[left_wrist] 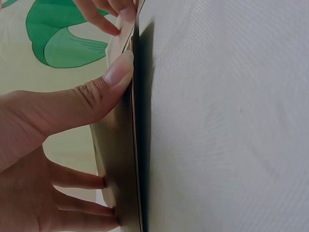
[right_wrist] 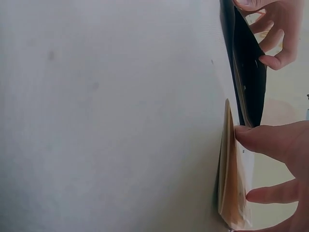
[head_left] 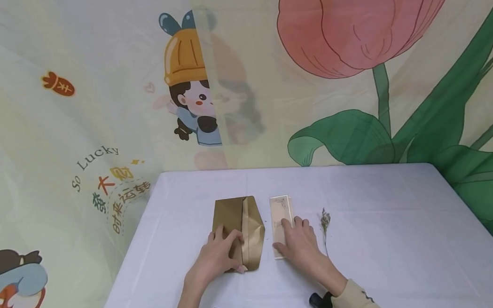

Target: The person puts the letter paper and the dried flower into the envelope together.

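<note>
A gold envelope (head_left: 226, 211) lies with its flap unfolded to the right. My left hand (head_left: 219, 259) rests on it, fingertips spread on its face and thumb at the near edge; the left wrist view has that thumb (left_wrist: 72, 106) touching the envelope (left_wrist: 118, 154) beside its edge. Just right of the envelope, my right hand (head_left: 303, 244) touches a narrow cream folded card (head_left: 280, 208) with its fingertips. The right wrist view shows the slightly gaping card (right_wrist: 231, 179) under the thumb and fingers of my right hand (right_wrist: 289, 159), with the dark envelope (right_wrist: 253, 72) beyond.
A small dried flower sprig (head_left: 325, 220) lies right of my right hand. The white cloth-covered table (head_left: 396, 239) extends to both sides. Behind it hangs a printed curtain (head_left: 257, 45) with a large tulip and cartoon figures.
</note>
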Motion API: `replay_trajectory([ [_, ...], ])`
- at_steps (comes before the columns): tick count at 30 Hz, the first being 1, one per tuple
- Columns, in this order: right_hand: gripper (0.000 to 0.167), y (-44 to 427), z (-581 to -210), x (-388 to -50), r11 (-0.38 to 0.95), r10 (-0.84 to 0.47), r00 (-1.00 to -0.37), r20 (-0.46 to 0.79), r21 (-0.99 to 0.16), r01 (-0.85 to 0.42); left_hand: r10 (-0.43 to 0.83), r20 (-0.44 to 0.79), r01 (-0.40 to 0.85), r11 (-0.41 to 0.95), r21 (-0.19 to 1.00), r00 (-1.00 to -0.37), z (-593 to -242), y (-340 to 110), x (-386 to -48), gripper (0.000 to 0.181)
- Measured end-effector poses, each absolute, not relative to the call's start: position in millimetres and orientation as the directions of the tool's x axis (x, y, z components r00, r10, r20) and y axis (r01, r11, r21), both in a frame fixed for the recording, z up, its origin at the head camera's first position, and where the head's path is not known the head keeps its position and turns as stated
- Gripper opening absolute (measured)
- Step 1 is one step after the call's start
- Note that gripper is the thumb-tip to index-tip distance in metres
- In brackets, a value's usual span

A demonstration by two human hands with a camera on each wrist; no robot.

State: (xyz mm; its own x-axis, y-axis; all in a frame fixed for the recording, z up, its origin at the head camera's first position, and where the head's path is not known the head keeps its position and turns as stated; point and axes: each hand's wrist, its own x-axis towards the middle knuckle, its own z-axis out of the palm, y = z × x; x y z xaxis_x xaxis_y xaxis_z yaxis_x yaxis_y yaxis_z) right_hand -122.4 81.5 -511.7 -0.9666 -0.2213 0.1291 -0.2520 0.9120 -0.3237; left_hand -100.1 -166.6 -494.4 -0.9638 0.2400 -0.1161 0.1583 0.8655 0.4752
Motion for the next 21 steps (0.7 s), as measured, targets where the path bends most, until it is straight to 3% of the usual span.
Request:
replay_trajectory([
  [21,0.063,79.1,-505.8,-126.2,0.908,-0.19,-0.98,0.056,-0.37,-0.197,0.232,-0.108,0.159,0.876,0.454,-0.967,-497.1,-166.1,-100.8,0.069],
])
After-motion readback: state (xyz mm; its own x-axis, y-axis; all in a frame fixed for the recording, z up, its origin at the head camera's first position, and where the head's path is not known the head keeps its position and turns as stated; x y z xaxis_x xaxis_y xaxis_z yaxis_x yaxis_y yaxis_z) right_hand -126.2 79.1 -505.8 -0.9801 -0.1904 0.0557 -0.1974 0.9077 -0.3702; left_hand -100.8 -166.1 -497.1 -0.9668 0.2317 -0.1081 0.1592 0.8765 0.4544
